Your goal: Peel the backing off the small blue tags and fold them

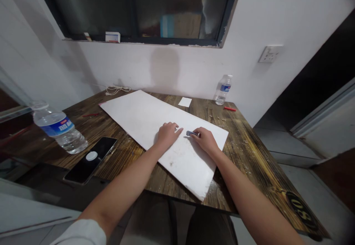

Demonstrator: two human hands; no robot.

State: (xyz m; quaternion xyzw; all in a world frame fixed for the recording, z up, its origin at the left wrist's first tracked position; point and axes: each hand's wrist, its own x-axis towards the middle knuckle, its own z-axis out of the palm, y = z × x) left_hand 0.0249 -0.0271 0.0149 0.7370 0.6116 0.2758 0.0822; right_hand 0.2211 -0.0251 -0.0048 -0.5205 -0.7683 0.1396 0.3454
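Your left hand (pixel 168 134) rests spread on the white foam board (pixel 135 117), just beside your right hand (pixel 206 141), whose fingers pinch a small blue tool (pixel 189 133) on the board, which lies angled across the wooden tabletop (pixel 244 152).

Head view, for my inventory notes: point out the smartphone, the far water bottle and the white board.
Smartphone (pixel 94 161), head view, on its black screen.
Far water bottle (pixel 225 88), head view, on its blue label.
White board (pixel 138 123), head view, on its bare top face.
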